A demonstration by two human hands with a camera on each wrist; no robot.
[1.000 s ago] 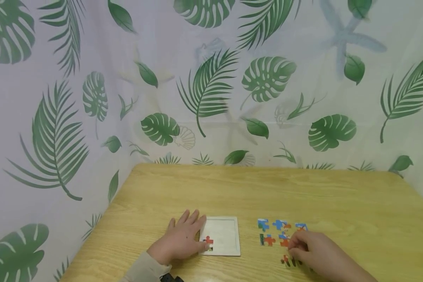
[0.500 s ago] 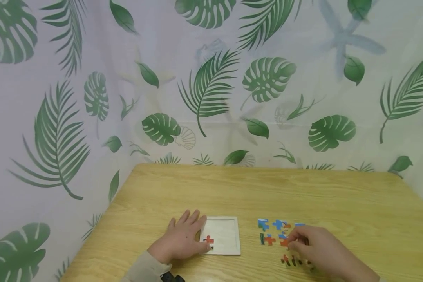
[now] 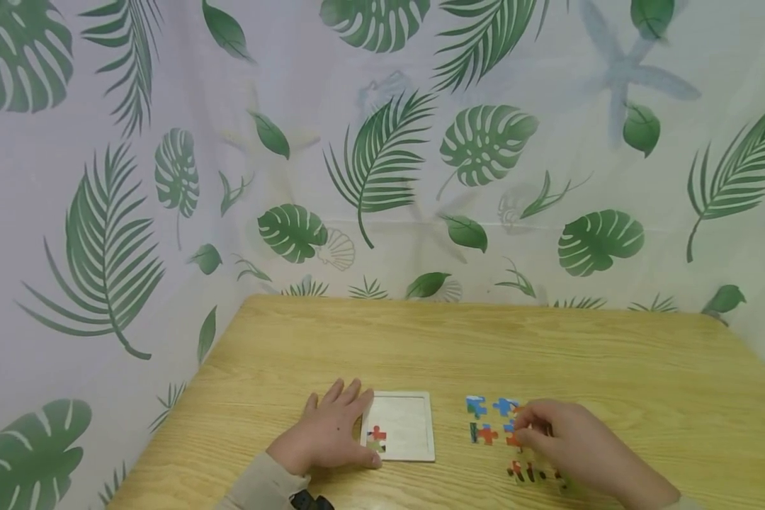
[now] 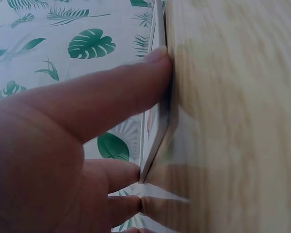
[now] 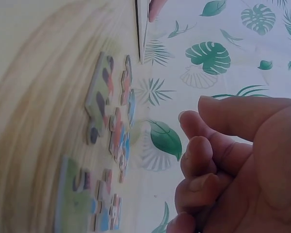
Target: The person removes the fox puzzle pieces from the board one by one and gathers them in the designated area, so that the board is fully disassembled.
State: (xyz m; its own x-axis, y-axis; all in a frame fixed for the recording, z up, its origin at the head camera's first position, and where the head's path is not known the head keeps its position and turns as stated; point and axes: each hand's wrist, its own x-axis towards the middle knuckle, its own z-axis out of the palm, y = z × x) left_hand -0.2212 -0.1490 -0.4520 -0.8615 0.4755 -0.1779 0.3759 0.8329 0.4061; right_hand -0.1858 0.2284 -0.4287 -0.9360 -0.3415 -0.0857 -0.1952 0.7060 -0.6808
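My left hand (image 3: 331,428) lies with fingers spread along the left side of a shallow white puzzle tray (image 3: 414,425). Its thumb (image 4: 136,85) touches the tray's near edge. Inside the tray's lower left corner sit red and green jigsaw pieces (image 3: 377,440). My right hand (image 3: 564,439) hovers above loose jigsaw pieces on the right, covering some of them. In the right wrist view, its fingers are loosely bent, thumb and index tips apart, with nothing between them. Blue pieces (image 3: 476,406), a red piece (image 3: 487,434) and red-and-black pieces (image 3: 516,471) lie near it.
The wooden table (image 3: 382,340) reaches back to a white curtain (image 3: 395,262) printed with green leaves. A strip of table separates the tray from the loose pieces. A black band (image 3: 311,501) shows at the left wrist.
My left thumb has slid down off the lower piece in the tray to the near edge, uncovering that piece. The right hand has shifted slightly left and away over the loose pieces.
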